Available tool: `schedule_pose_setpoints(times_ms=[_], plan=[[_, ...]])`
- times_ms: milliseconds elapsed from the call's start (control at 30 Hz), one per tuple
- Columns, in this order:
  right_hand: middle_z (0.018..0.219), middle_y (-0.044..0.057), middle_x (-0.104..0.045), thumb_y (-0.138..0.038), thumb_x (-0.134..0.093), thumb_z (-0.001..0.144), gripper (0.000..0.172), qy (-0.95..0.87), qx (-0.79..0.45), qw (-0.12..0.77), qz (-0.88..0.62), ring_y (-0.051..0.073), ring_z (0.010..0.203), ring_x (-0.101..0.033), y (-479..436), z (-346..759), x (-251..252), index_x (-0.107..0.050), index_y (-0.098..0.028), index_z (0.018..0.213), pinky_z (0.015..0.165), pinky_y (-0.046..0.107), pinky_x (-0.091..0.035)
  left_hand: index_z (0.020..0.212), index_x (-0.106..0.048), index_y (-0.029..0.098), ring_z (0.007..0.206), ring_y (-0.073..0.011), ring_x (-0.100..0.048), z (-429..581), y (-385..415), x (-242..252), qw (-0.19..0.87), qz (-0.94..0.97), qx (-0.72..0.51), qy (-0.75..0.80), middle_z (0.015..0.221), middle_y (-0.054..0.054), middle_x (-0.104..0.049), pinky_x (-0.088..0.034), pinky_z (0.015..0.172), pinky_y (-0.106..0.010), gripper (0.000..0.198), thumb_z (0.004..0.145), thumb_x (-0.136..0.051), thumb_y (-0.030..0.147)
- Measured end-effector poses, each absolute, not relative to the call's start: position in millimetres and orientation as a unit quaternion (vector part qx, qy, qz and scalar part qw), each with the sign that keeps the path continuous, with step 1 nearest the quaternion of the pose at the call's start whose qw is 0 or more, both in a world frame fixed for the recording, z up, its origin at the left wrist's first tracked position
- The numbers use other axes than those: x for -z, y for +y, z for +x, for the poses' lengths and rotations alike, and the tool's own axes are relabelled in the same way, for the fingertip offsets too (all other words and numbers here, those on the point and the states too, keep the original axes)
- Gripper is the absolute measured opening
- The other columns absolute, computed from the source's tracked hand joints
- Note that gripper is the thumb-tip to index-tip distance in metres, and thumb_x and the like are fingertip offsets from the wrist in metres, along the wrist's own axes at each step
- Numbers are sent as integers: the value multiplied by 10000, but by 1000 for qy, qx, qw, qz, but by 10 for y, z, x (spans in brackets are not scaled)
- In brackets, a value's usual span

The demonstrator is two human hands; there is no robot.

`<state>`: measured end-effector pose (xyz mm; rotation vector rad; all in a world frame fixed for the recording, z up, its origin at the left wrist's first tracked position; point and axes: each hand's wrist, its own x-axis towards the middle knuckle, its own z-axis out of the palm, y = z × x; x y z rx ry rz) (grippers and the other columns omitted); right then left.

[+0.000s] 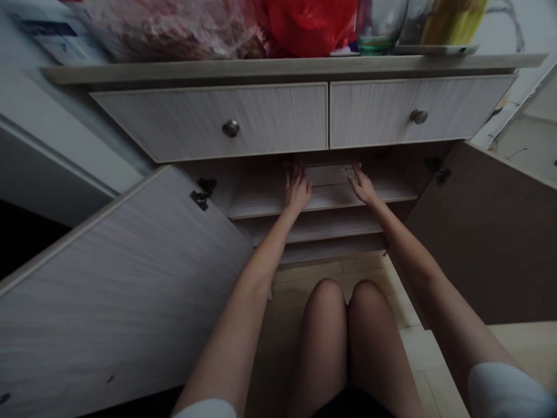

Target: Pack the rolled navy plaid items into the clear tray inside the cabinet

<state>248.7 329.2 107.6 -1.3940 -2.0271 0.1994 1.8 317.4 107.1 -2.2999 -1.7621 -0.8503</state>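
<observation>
A pale, flat box [324, 175] with a small label near its right end lies on the top shelf [261, 200] inside the open cabinet. My left hand [297, 188] is at the box's left end, its fingers spread. At the right end, beside the label, my right hand [362, 184] touches the box with thumb and fingers apart. The back of the box is lost in the shadow under the drawers.
Cabinet doors stand open at left [130, 278] and right [491, 232]. Above are two closed drawers [174, 122] with round knobs. The cabinet top [282, 67] holds plastic bags, a red bag [304, 26] and a glass jar [380, 26]. My knees are below.
</observation>
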Motion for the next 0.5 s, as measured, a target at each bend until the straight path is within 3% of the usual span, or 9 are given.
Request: schedule_pose_setpoints(times_ms=[133, 233, 333, 433, 500], plan=[[1337, 166, -632, -576, -304, 1012, 597, -703, -101, 511, -485, 261, 1233, -604, 2174, 2885, -704, -585, -188, 1367, 1033, 470, -493, 1359, -582, 106, 1356, -251, -543, -257, 2222, -526, 18, -678, 450, -581, 1403, -205, -609, -396, 1155, -438, 534, 979, -326, 379], [922, 104, -714, -583, -498, 945, 406, -602, -66, 586, -538, 255, 881, -690, 1263, 3334, -368, -704, -236, 988, 796, 424, -569, 1063, -710, 165, 983, -249, -730, -580, 1310, -15, 5, -537, 553, -637, 1028, -158, -771, -560, 895, -392, 481, 946, -387, 502], [801, 80, -684, -536, -614, 887, 296, -526, 28, 618, -583, 253, 737, -668, 537, 3796, -151, -693, -251, 860, 698, 433, -551, 747, -661, 203, 537, -210, -639, -878, 450, 349, 21, -377, 583, -720, 554, -47, -649, -514, 571, -330, 463, 873, -454, 597], [774, 89, -660, -557, -649, 839, 268, -384, 169, 676, -606, 303, 714, -671, 80, 4168, -174, -702, -296, 872, 664, 521, -545, 635, -568, 234, 431, -192, -527, -1052, -193, 410, 68, -312, 594, -739, 469, -17, -546, -440, 479, -330, 421, 775, -536, 630], [795, 101, -654, -609, -613, 830, 258, -260, 242, 728, -586, 350, 742, -682, -84, 4369, -314, -703, -375, 892, 654, 596, -529, 658, -493, 264, 441, -213, -525, -1135, -490, 261, 124, -265, 644, -707, 462, 4, -486, -478, 518, -386, 403, 772, -501, 651]])
